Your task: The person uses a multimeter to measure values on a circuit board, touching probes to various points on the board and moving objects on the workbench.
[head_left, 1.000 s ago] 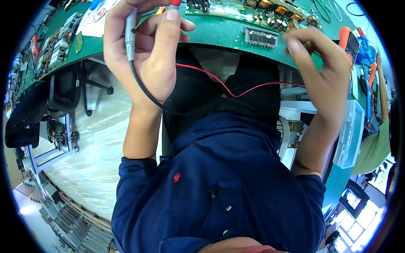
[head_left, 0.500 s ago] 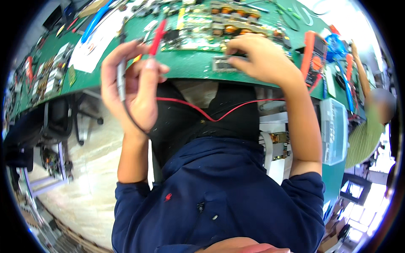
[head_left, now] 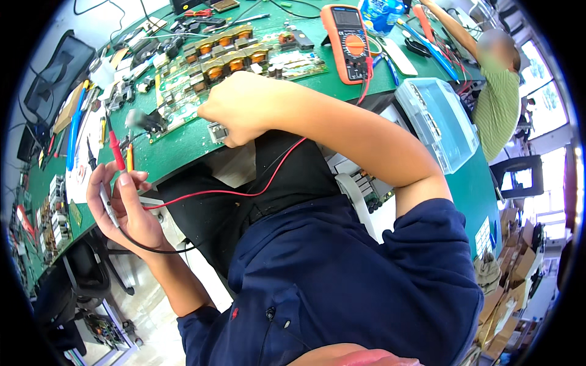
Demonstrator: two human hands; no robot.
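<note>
My left hand [head_left: 129,210] is closed around two multimeter probes, left of the big circuit board. The red probe [head_left: 117,149] points up from the fingertips; the black probe [head_left: 106,200] lies across the fingers and palm. With curled fingers, my right hand [head_left: 241,107] grips a small silvery module [head_left: 217,132] at the table's near edge, and much of it is hidden under the hand. Just beyond lies a large green circuit board [head_left: 183,108] with copper coils. Red and black leads sag across my lap toward an orange multimeter [head_left: 345,46], which stands propped up right of the board.
A clear plastic box [head_left: 441,125] sits at the right table edge. Behind the multimeter is a blue bag [head_left: 381,15]. Tools, cables and more boards [head_left: 56,210] crowd the left and back of the green table [head_left: 299,91]. Another person [head_left: 497,100] works at far right.
The view has turned, so the table's things appear shifted and tilted. My left hand has moved left, still with both probes. My right hand now covers more of the small module.
</note>
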